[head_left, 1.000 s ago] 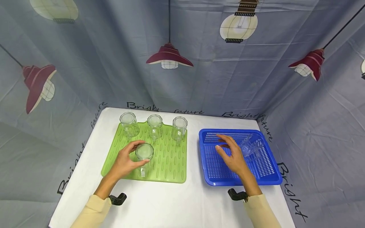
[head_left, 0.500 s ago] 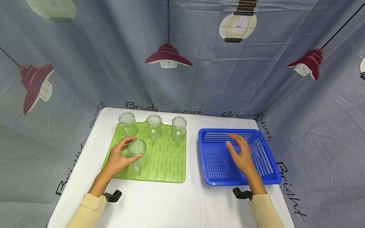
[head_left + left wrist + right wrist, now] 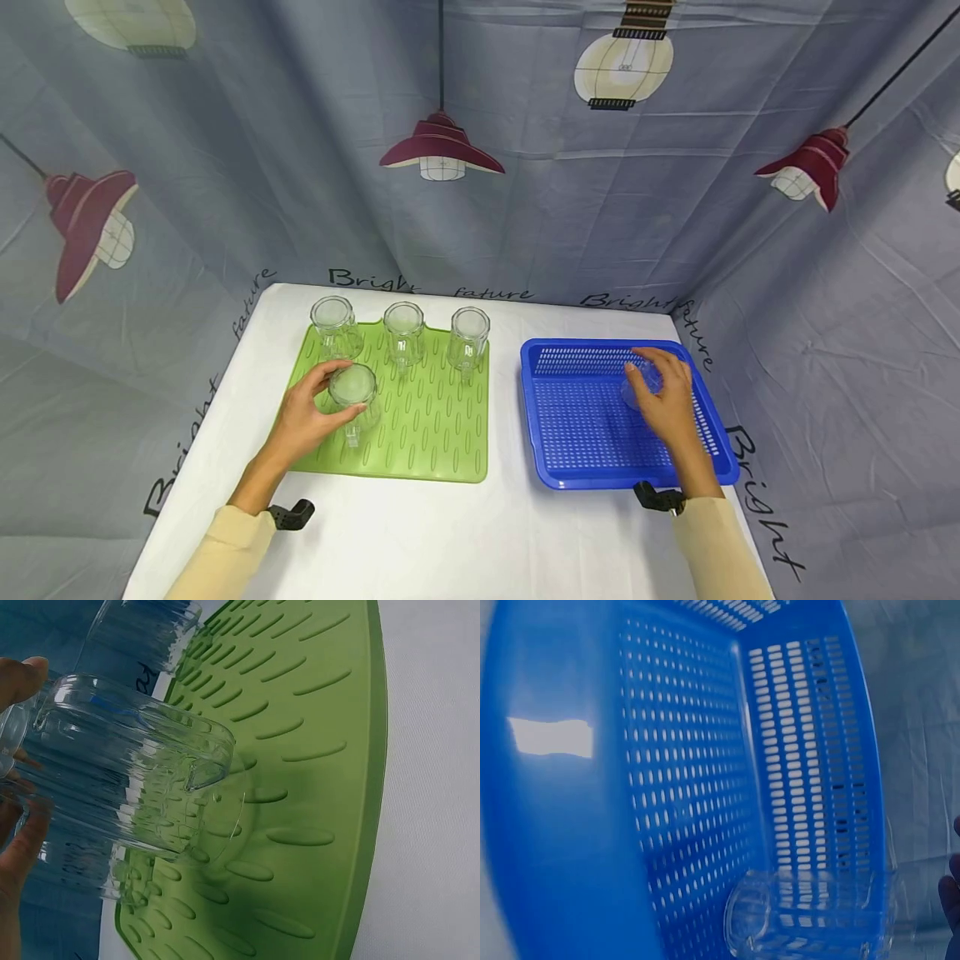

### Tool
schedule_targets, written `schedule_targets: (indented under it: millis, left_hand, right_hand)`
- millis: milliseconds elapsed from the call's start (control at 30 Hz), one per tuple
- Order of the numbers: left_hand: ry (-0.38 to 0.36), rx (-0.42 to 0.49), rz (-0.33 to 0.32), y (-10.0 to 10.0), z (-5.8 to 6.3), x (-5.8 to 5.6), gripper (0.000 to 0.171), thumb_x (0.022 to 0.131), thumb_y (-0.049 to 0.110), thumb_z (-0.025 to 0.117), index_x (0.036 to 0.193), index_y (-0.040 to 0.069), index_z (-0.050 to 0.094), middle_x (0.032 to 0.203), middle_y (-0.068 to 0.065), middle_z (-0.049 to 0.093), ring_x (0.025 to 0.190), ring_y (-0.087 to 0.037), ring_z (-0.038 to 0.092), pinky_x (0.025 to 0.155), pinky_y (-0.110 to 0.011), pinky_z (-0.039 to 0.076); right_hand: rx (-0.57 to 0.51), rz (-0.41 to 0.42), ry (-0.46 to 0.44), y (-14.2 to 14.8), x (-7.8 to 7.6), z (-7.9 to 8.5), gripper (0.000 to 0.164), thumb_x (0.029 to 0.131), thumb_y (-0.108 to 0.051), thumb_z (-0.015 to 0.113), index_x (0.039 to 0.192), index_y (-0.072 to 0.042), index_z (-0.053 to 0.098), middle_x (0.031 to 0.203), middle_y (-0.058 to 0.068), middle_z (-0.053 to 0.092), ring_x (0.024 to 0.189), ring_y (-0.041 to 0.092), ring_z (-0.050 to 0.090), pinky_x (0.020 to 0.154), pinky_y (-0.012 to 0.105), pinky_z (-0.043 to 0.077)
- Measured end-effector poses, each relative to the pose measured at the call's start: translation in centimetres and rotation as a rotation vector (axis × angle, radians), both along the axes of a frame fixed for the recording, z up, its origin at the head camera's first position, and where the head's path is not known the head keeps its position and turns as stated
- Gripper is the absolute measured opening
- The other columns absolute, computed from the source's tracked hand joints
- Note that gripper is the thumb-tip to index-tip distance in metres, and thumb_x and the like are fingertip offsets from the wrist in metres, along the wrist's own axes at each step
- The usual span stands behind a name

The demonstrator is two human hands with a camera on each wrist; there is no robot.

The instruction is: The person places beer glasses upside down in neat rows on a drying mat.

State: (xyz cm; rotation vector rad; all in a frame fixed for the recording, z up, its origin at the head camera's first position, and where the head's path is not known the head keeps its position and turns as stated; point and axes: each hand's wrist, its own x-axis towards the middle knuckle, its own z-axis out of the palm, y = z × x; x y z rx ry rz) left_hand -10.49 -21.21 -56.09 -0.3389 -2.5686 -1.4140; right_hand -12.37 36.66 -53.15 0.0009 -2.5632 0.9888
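Note:
Over the front left of the green drying mat (image 3: 427, 433), my left hand (image 3: 307, 412) holds a clear glass mug (image 3: 353, 385) near its upturned base, thumb on one side and fingers on the other. In the left wrist view, that mug's (image 3: 127, 765) mouth is right at the ridged mat, its handle toward the mat's front edge. My right hand (image 3: 663, 396) reaches into the blue basket (image 3: 534, 417), thumb and fingers spread beside another glass mug (image 3: 637, 387). In the right wrist view, the fingertips (image 3: 951, 892) are just past one end of this mug (image 3: 802, 911).
Three upside-down glass mugs stand in a row along the mat's back edge: a left one (image 3: 334, 321), a middle one (image 3: 404, 329) and a right one (image 3: 469, 333). A strip of white tablecloth (image 3: 506, 400) separates mat and basket. A grey-blue curtain (image 3: 525, 225) hangs behind.
My left hand has carried its mug left and slightly back over the mat. My right hand has moved right inside the basket, to the mug there.

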Motion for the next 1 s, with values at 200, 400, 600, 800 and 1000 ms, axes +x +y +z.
schedule_targets:
  millis: [200, 400, 600, 800, 1000]
  left_hand:
    - [-0.004, -0.01, 0.01, -0.3, -0.5, -0.3, 0.076, 0.081, 0.015, 0.096, 0.147, 0.014, 0.059, 0.149, -0.014, 0.064, 0.136, -0.039, 0.063, 0.117, -0.053, 0.052]
    - [-0.015, -0.011, 0.02, -0.6, -0.4, -0.5, 0.077, 0.082, 0.016, 0.096, 0.148, 0.012, 0.057, 0.149, -0.016, 0.064, 0.137, -0.042, 0.063, 0.117, -0.057, 0.05]
    - [-0.018, -0.013, 0.025, -1.0, -0.2, -0.7, 0.077, 0.082, 0.017, 0.096, 0.148, 0.013, 0.057, 0.151, -0.012, 0.063, 0.14, -0.038, 0.063, 0.118, -0.051, 0.05]
    - [-0.003, -0.002, 0.031, -1.2, -0.6, -0.8, 0.078, 0.082, 0.017, 0.096, 0.149, 0.014, 0.057, 0.151, -0.012, 0.063, 0.139, -0.038, 0.063, 0.12, -0.029, 0.051]
    - [-0.017, 0.007, 0.031, -1.3, -0.8, -1.0, 0.077, 0.082, 0.016, 0.096, 0.149, 0.013, 0.056, 0.152, -0.012, 0.062, 0.14, -0.038, 0.063, 0.121, -0.041, 0.051]
  right_hand:
    - [0.033, -0.029, 0.031, 1.3, -0.7, -0.4, 0.033, 0.102, -0.013, 0.071, 0.132, 0.0, 0.071, 0.144, 0.026, 0.063, 0.137, 0.047, 0.044, 0.112, 0.065, 0.034]
    - [0.083, -0.028, 0.031, 2.2, -0.9, -1.0, 0.038, 0.1, -0.012, 0.072, 0.135, 0.002, 0.068, 0.145, 0.029, 0.061, 0.139, 0.05, 0.042, 0.113, 0.069, 0.032]
    - [0.121, -0.028, 0.023, 3.0, -1.1, -1.4, 0.052, 0.097, -0.014, 0.073, 0.143, 0.005, 0.06, 0.149, 0.034, 0.054, 0.146, 0.058, 0.036, 0.122, 0.075, 0.024]
    - [0.167, -0.042, -0.112, 3.4, -1.3, -1.3, 0.065, 0.1, -0.021, 0.071, 0.155, 0.003, 0.047, 0.16, 0.036, 0.041, 0.151, 0.061, 0.025, 0.123, 0.079, 0.018]
    - [0.205, -0.063, -0.211, 3.5, -1.3, -1.3, 0.071, 0.103, -0.025, 0.068, 0.162, 0.0, 0.038, 0.166, 0.037, 0.03, 0.154, 0.059, 0.017, 0.121, 0.08, 0.014]
